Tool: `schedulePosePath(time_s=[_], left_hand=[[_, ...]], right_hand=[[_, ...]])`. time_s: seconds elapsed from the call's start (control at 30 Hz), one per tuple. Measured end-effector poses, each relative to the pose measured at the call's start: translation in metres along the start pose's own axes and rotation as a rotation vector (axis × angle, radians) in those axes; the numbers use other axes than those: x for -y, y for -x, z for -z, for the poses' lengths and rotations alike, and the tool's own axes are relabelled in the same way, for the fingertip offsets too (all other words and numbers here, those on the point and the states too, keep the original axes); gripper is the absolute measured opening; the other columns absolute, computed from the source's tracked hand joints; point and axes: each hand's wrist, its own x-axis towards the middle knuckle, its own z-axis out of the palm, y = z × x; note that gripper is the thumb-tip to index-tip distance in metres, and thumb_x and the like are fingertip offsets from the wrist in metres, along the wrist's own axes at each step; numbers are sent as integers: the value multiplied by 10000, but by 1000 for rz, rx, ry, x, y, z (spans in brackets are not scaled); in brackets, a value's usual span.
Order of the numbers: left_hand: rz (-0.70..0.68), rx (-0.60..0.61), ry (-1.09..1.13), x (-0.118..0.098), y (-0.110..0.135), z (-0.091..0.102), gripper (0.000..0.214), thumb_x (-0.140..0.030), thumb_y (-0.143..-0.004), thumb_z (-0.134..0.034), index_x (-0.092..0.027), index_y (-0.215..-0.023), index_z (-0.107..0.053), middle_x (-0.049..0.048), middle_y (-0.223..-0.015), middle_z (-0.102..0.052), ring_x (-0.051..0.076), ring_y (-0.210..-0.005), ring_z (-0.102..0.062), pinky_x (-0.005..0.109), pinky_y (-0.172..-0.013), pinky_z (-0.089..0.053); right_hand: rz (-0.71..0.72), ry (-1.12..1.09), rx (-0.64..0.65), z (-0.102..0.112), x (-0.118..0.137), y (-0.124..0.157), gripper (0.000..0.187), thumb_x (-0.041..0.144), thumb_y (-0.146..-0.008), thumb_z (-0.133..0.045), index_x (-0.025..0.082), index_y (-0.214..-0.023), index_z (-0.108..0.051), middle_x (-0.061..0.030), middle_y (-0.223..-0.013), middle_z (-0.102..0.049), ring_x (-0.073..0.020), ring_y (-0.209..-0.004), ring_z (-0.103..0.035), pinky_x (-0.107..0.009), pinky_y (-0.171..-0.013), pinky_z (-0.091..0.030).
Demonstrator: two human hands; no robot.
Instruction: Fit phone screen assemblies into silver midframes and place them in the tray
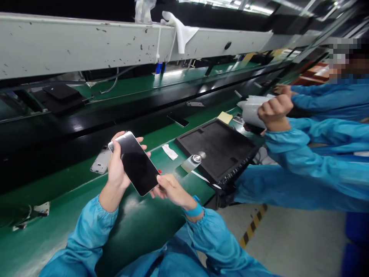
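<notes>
both hands [117, 169] [170, 188] grip phone [135, 163] edges, above green bench [72, 207], tray [216, 150] near

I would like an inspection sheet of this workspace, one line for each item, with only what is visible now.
Surface: green bench, glossy, beside a black conveyor belt.
Job's things: smartphone, dark screen up, held above the bench.
Clutter: metal phone frame, white scrap, small bottle, black tray, yellow pad.
Grips: left hand holds the smartphone's side; right hand holds its lower corner.
Cables: one thin cable behind the belt.
Surroundings: co-worker's hand holds white sheets; white cloth hangs on the beam.
</notes>
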Motion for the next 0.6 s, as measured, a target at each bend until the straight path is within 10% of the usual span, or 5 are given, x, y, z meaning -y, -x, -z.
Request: schedulePosePath(time_s=[0.27, 0.6], left_hand=[[-117, -79, -1, 2, 0, 0, 420, -658, -1036, -611, -288, -1220, -539, 45, -925, -791, 193, -732, -768, 328, -666, -668], [-342, -189, -31, -1, 0, -9, 494, -741, -1039, -521, -271, -1184, -566, 50, -870, -801, 222, -707, -744, 367, -662, -660]], right_hand=[[117, 33, -78, -20, -9, -10, 849, 919, -945, -456, 218, -472, -528, -7, -408, -460, -117, -426, -485, -255, -466, -425], [47, -289, 125, -48, -22, -35, 722, 870, -758, -773, 157, -723, -667, -15, -566, -643, -150, -481, -637, -289, -501, -585]])
